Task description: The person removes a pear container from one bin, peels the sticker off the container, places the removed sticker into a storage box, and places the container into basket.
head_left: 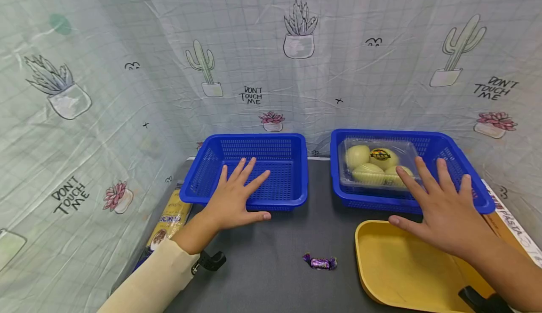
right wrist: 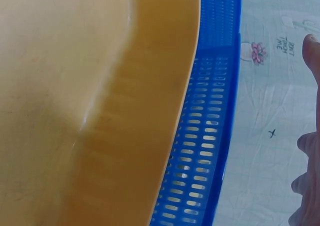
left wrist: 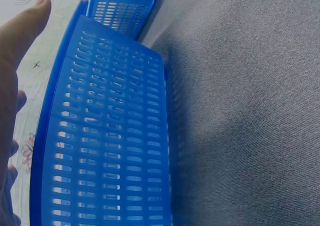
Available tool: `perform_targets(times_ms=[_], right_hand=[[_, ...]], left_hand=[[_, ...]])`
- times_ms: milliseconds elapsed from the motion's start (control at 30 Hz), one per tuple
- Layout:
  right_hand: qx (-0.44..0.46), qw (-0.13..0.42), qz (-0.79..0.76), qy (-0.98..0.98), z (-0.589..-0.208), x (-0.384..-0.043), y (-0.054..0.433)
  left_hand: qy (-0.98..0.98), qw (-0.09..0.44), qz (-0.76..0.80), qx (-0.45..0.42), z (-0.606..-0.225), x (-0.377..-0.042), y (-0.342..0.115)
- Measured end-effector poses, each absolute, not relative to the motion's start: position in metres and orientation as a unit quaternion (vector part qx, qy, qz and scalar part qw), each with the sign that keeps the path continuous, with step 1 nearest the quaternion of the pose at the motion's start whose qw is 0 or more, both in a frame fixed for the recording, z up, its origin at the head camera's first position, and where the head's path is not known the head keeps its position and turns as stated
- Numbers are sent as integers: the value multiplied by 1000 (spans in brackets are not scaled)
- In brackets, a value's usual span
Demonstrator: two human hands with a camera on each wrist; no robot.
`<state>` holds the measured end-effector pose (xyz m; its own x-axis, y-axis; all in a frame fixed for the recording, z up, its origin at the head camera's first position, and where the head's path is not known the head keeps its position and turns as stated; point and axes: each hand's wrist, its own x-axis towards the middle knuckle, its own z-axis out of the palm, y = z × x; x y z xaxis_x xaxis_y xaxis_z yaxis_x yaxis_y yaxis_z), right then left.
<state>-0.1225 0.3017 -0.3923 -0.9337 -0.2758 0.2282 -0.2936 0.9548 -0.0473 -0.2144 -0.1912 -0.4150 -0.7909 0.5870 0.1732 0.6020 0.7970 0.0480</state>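
My left hand (head_left: 235, 199) hovers with fingers spread over the front rim of the left blue basket (head_left: 281, 181), a bare slotted bin. On the right, my right hand (head_left: 446, 216) is likewise spread, holding nothing, above the yellow tray (head_left: 406, 266) and overlapping the front of the right blue basket (head_left: 368, 201). Inside that basket sits a clear plastic box (head_left: 378, 160) of several pale yellow-green round fruits, with a dark label on top; the right fingertips overlap its corner in the head view. A purple twist-wrapped candy (head_left: 320, 262) lies on the grey cloth between the hands.
A yellow food packet (head_left: 169, 216) lies at the left edge, partly behind the left arm. At the right edge, a box marked PASTA (head_left: 514, 223) stands beyond the tray. A printed curtain (head_left: 254, 44) closes off the back and sides.
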Motion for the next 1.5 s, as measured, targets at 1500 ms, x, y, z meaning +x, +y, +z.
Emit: perform_targets(times_ms=[1500], right_hand=[[181, 118, 214, -953, -373, -165, 344]], left_hand=[[-909, 123, -203, -341, -418, -223, -103]])
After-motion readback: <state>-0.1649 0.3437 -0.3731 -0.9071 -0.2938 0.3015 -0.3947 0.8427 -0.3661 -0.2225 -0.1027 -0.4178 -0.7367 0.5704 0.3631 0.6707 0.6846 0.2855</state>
